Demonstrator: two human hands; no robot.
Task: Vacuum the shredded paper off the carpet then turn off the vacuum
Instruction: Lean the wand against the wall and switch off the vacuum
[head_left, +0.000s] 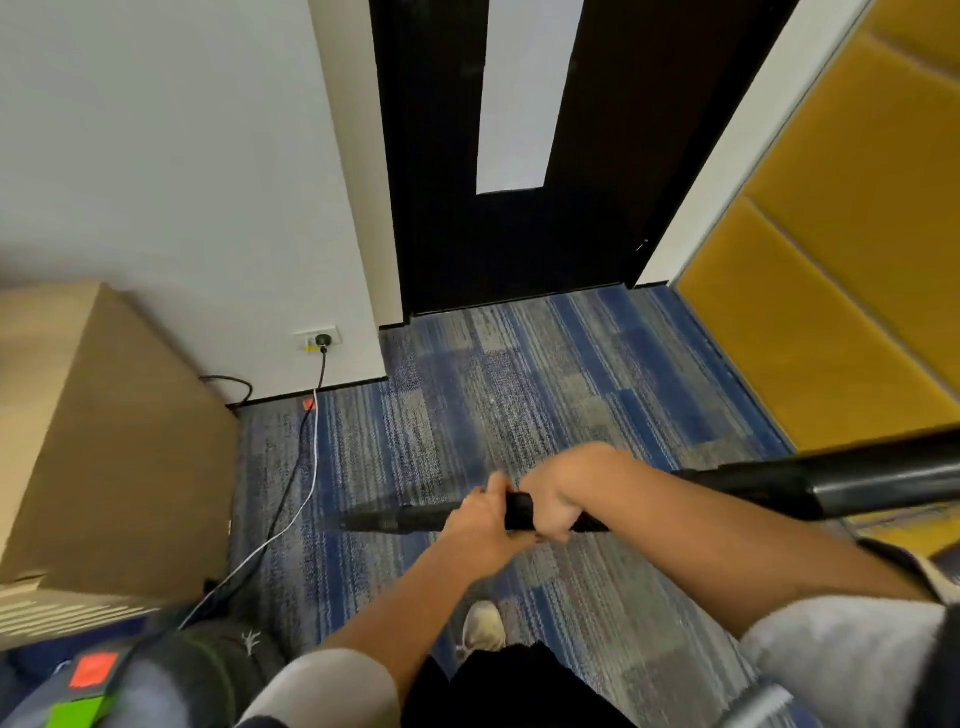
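Left hand (480, 522) and right hand (551, 506) both grip the black plastic vacuum wand (753, 486), lying crosswise, nozzle beyond the left

The carpet (519, 389) has streaked blue and grey patches. The far door (441, 234) is black with a pale strip. The right wall pads (831, 286) are mustard yellow and the left cardboard box (104, 415) is tan. The vacuum tube (753, 486) is black. The near-left vacuum body (98, 675) is dark, with red and green patches.

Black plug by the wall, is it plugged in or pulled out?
Plugged in. The black plug sits in the white wall socket, and its black cord hangs from it down to the carpet.
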